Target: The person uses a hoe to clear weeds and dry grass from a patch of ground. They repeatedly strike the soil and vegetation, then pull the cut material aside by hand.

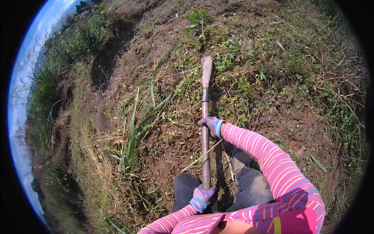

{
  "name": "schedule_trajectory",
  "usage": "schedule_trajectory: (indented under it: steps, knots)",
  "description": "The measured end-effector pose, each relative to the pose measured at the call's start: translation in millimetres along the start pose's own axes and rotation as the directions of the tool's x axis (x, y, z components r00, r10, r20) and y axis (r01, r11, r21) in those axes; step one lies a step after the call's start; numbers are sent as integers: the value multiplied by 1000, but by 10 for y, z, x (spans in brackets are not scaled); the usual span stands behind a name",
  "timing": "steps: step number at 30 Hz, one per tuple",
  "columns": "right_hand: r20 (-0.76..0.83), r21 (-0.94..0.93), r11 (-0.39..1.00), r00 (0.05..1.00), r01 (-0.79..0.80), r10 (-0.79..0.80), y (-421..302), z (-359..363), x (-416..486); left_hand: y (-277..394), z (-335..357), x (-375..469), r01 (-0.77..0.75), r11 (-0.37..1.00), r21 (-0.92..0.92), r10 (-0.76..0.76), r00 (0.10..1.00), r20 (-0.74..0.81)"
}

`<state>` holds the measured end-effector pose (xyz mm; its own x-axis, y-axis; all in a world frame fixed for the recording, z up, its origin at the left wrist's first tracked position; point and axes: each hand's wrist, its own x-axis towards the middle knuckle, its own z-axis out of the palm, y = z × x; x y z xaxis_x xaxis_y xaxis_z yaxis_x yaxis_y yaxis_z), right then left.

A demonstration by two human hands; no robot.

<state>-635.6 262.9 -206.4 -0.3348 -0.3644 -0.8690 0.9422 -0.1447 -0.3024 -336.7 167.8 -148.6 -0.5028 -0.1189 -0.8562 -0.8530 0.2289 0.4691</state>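
Note:
A long wooden-handled tool with a narrow metal blade (207, 70), likely a brush hook or billhook, points away from me over the ground. Near the lower end of its shaft, my left hand (203, 195) is closed around the wood, in a purple glove with a blue cuff. Further up, my right hand (211, 127), gloved alike, grips the shaft below the metal socket. The blade lies over low weeds and soil; whether it touches them I cannot tell. A thin yellow-green stalk (201, 158) crosses the shaft between my hands.
My knees in dark trousers (253, 187) are bent on either side of the handle. Long grass blades (132, 134) and dry straw (99, 152) lie to the left. Leafy weeds (230, 58) grow ahead and right. A bank with taller grass (45, 84) and sky edge the far left.

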Motion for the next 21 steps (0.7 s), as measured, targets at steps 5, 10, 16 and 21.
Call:
schedule_trajectory:
  steps: [5,10,16,21]
  knots:
    - [185,99,995,983,-10,-8,489,12,-473,-570,-566,-314,-76,955,288,94,994,-50]
    - [182,191,783,763,592,-621,189,-444,-1176,438,-917,87,-168,705,689,203,979,30]
    - [-494,282,-21,127,959,-860,-327,-1419,-2522,2658,-64,306,-630,307,713,529,736,422]
    - [-769,-207,-336,-365,919,-525,-416,-2319,-3180,3714,1088,181,-866,-54,497,558,387,734]
